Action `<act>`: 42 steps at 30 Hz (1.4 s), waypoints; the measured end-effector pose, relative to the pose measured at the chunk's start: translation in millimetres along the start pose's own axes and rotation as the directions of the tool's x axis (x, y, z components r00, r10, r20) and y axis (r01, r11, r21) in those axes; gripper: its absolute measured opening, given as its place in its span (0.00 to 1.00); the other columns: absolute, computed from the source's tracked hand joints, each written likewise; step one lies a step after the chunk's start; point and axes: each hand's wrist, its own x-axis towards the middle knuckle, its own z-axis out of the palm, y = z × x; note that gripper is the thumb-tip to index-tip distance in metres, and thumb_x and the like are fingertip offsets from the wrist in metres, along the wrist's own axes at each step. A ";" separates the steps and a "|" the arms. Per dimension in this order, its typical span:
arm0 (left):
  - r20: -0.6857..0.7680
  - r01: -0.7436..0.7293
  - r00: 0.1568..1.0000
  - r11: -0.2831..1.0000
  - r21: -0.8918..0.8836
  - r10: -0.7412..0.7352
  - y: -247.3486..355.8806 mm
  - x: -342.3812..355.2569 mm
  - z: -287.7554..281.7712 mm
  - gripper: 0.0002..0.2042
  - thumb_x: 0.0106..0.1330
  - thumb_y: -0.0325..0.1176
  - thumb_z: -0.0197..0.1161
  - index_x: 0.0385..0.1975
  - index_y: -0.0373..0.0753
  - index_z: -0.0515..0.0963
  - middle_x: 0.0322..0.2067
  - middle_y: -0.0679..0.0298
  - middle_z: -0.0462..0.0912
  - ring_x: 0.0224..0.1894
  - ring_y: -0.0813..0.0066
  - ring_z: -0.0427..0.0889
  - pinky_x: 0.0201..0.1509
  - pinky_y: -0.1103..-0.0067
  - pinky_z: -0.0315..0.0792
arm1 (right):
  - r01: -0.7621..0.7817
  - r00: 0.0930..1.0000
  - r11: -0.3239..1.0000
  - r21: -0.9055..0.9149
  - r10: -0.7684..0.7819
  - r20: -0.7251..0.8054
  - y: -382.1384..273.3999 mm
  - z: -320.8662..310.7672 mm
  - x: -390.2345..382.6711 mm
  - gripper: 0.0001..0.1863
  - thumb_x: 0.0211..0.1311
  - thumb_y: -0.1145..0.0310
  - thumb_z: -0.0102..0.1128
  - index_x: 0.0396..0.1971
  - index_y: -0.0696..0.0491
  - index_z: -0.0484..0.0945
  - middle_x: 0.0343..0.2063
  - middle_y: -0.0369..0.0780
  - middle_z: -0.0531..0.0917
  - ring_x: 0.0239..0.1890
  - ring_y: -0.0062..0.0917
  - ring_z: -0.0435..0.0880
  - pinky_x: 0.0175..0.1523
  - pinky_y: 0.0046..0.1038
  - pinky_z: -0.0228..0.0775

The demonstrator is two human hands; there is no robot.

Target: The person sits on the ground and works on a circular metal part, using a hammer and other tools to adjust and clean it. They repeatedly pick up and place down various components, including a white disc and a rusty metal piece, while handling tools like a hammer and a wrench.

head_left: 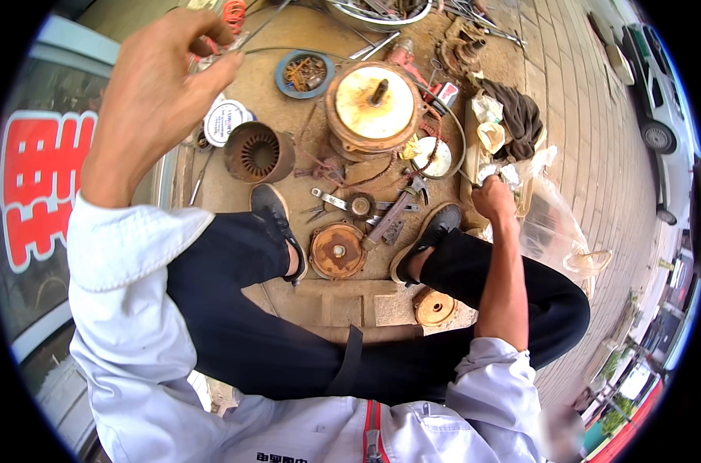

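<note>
My left hand (173, 92) is raised at the upper left, fingers curled on a long dark cable (288, 49) beside a red coiled hose (234, 15). The cable loops behind a rusty motor (345, 108) with an upright shaft and down toward my right hand (491, 198), which is closed on it near a plastic bag (551, 216). Between my feet lie a hammer (396, 207), a small gear part (360, 206) and a rusty round cover (338, 250). A ribbed metal cylinder (259, 152) and a blue bowl of small parts (301, 73) sit left of the motor.
A basin of tools (377, 19) stands at the top. Dark rags (520, 123) are piled at right beside brick paving (574, 131), with parked cars (659, 108) beyond. A glass door (34, 92) borders the left. Another rusty disc (435, 309) lies near my right leg.
</note>
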 end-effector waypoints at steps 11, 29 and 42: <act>-0.564 0.051 0.687 0.804 -0.593 -0.459 -111.0 -90.7 -137.3 0.18 0.72 0.38 0.65 0.50 0.27 0.81 0.50 0.54 0.86 0.52 0.68 0.86 0.59 0.71 0.77 | 0.494 0.869 0.869 -0.039 -0.494 -0.011 -67.3 16.8 -76.2 0.14 0.55 0.59 0.67 0.29 0.57 0.84 0.29 0.57 0.85 0.36 0.54 0.86 0.43 0.51 0.78; 0.229 0.874 0.345 0.400 0.275 -0.910 -307.4 -290.4 310.8 0.19 0.67 0.30 0.55 0.59 0.38 0.70 0.63 0.44 0.73 0.64 0.44 0.74 0.66 0.56 0.70 | 0.321 0.943 0.944 -0.070 -0.312 0.115 -77.3 87.8 -64.7 0.12 0.57 0.59 0.63 0.31 0.52 0.86 0.30 0.53 0.86 0.35 0.51 0.87 0.43 0.46 0.81; 0.320 0.783 0.565 0.617 0.084 -0.761 -324.1 -390.5 297.1 0.18 0.63 0.37 0.63 0.46 0.31 0.78 0.39 0.35 0.83 0.47 0.34 0.82 0.52 0.54 0.75 | 0.320 0.935 0.941 -0.110 -0.295 0.196 -68.1 84.2 -49.7 0.13 0.57 0.65 0.57 0.32 0.58 0.84 0.33 0.57 0.86 0.39 0.52 0.88 0.47 0.48 0.80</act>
